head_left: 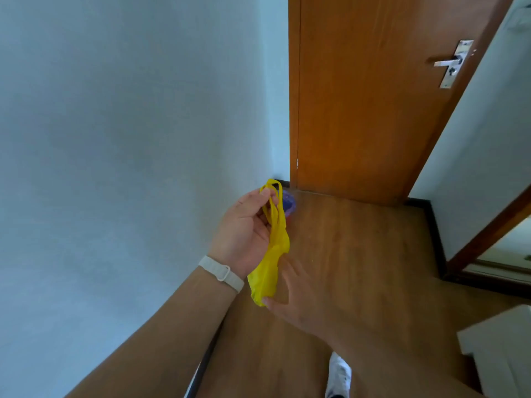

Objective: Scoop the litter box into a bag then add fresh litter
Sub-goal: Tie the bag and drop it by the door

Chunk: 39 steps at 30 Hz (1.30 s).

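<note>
A crumpled yellow plastic bag (271,254) hangs in front of me, its handles looped upward. My left hand (244,231), with a white band on the wrist, pinches the handles between thumb and fingers. My right hand (298,300) is blurred, fingers spread, and its thumb touches the bag's lower end. A purple and red object (289,206) on the floor in the corner is mostly hidden behind the bag; I cannot tell what it is. No litter box or scoop is in view.
A pale wall (129,139) runs along the left. A wooden door (367,104) with a metal handle (448,63) stands shut ahead. Wood floor (359,254) stretches between. A white piece of furniture (500,354) sits at lower right. My white shoe (339,374) shows below.
</note>
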Tool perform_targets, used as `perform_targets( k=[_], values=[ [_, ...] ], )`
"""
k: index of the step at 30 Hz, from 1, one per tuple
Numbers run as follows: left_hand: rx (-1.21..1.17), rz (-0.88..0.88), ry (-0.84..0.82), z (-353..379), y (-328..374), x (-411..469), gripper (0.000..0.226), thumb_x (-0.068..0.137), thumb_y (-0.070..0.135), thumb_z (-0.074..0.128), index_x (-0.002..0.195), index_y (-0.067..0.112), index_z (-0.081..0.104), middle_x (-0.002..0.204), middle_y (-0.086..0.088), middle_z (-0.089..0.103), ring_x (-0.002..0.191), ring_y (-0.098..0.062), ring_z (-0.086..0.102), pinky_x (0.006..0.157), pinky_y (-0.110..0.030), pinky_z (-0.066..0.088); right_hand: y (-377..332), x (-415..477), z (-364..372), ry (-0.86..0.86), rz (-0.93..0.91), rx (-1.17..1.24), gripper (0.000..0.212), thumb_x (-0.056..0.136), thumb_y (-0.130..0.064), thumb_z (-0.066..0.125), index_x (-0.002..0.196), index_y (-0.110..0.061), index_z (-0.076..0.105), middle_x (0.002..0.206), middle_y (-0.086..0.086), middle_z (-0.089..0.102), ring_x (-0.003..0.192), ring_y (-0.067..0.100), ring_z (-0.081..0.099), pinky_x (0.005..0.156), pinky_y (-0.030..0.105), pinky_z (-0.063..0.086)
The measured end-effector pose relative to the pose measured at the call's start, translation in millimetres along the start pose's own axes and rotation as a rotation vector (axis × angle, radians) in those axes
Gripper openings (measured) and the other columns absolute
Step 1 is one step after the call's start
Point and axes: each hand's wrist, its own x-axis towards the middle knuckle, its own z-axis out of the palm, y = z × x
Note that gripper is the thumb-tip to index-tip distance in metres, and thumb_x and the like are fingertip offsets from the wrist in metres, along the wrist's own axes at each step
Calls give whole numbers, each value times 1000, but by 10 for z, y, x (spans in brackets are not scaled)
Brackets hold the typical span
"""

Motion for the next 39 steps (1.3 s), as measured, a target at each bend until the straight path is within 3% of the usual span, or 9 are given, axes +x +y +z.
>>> perform_targets(
  k=[2,6,9,11,15,21,26,31,39],
  values=[
    [21,11,-2,170,-65,317,28,95,6,50,75,3,70,70,-6,67,58,-10,64,53,-23,54,243,256,-122,52,-19,1,80,72,-62,65,134,-16,45,135,6,54,115,14,50,88,19,39],
    [54,-32,-13,617,-251,968,18,83,9,59,70,6,71,68,-5,66,61,-10,65,58,-25,56,819,834,-529,108,-77,57,85,75,-61,66,145,-22,37,150,-2,37,134,14,41,106,30,40],
    [126,-52,-48,965,-344,1441,12,76,13,62,71,8,71,68,-4,66,64,-11,64,66,-29,54,1166,1213,-918,147,-149,60,88,74,-52,73,146,-30,27,149,-6,32,135,12,37,107,18,31],
    [145,-22,-60,1144,-372,1743,11,77,13,61,73,7,70,66,-4,65,61,-11,64,61,-27,56,1436,1441,-1089,144,-128,42,91,73,-53,73,147,-30,26,152,-6,31,135,13,38,102,15,31],
    [192,12,-75,1333,-389,2278,11,83,13,56,83,4,62,67,-4,63,58,-12,62,54,-25,54,1953,1775,-1228,70,-31,-3,92,78,-65,62,151,-18,32,160,-1,23,143,17,34,107,32,41],
    [209,-21,-78,1347,-405,3103,11,83,13,57,82,4,62,67,-5,64,59,-13,63,56,-27,55,2498,2288,-1303,69,-18,-44,91,76,-64,62,150,-21,32,159,-2,25,142,16,34,107,34,42],
    [216,-69,-100,1222,-363,3827,12,78,13,60,76,5,69,68,-7,64,60,-14,63,58,-28,55,2822,2815,-1162,62,-14,-76,85,76,-65,62,146,-24,34,154,-1,33,129,17,49,97,26,45],
    [214,-124,-157,1072,-115,4661,12,80,13,61,78,5,69,69,-6,64,60,-15,63,60,-29,56,3062,3568,-1062,37,26,-112,83,75,-58,64,145,-28,33,151,-3,35,125,19,52,91,29,51],
    [298,-144,-190,857,429,5807,13,81,16,64,84,4,66,77,-11,63,71,-22,61,69,-35,57,3295,4872,-987,-11,13,-194,76,80,-49,60,147,-23,34,150,-1,38,131,17,43,104,26,40]
  ],
)
